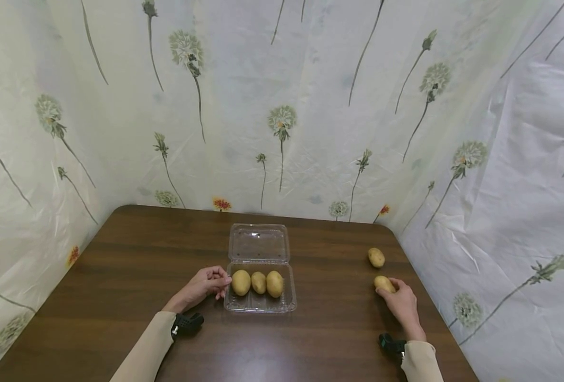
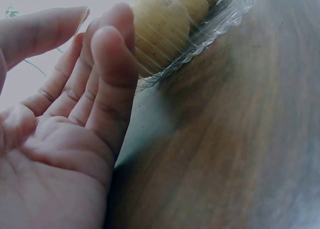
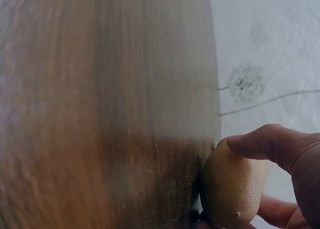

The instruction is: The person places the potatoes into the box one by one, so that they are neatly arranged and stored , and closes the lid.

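A clear plastic clamshell box stands with its lid tipped back. Three potatoes lie side by side in its base: a left potato, a smaller middle one and a right one. My left hand is at the box's left edge, its fingers loosely bent and the thumb apart from them. Whether the fingertips touch the plastic is hard to tell. On the right, my right hand grips a potato between thumb and fingers, low at the tabletop.
Another potato lies just beyond the right hand, near the table's right edge. The brown wooden table meets a floral curtain at the back and sides. Black wrist cameras sit on both wrists.
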`<state>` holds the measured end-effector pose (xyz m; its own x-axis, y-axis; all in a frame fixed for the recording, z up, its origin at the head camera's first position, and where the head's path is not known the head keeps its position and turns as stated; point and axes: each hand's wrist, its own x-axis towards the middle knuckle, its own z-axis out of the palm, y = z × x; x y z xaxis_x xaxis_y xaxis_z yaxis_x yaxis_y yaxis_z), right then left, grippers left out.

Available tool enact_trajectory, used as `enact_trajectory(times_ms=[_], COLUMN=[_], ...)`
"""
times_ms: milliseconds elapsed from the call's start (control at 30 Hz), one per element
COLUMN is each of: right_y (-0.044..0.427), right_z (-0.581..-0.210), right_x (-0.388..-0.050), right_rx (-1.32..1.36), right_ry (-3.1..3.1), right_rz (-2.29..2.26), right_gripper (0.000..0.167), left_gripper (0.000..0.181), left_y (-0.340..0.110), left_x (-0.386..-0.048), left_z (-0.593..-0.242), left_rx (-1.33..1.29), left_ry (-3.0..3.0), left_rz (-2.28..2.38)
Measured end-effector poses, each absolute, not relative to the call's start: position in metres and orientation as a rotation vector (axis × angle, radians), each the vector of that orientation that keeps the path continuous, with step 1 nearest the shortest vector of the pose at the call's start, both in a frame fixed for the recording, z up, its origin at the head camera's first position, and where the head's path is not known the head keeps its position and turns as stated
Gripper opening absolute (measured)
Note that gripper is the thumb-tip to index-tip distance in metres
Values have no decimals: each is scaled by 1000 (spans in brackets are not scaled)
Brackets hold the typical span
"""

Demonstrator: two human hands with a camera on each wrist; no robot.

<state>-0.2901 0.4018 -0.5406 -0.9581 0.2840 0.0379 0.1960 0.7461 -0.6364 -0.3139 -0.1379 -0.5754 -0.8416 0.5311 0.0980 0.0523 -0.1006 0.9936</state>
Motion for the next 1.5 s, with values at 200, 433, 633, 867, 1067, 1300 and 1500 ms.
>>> enact_trajectory(times_ms=[200, 433, 633, 867, 1067, 1300, 1500], right_y=[400, 398, 396, 393, 388, 383, 375], right_z=[-540, -539, -539, -537, -533, -528, -523], right_x=[-289, -286, -285, -286, -286, -288, -288], right_rx=[-412, -446, -456, -473, -479, -468, -452], right_ry=[-2778, -2740, -2722, -2709, -2719, -2689, -2699], right_rz=[984, 1007, 1014, 1037, 1049, 1052, 1069], right_gripper=[61, 60, 59, 61, 64, 61, 62], left_gripper=[15, 16, 18, 17, 16, 19, 18], left_y=[-137, -137, -137, -137, -137, -137, -137], left_x=[-314, -315, -315, -315, -315, -315, -315], left_z=[-574, -576, -577, -576, -576, -575, -576], left_rx=[619, 602, 589, 603, 600, 596, 597], left_ry=[1851, 1852, 1862, 1861, 1858, 1870, 1872], left_rz=[2004, 2008, 1998, 2000, 2001, 1987, 1990])
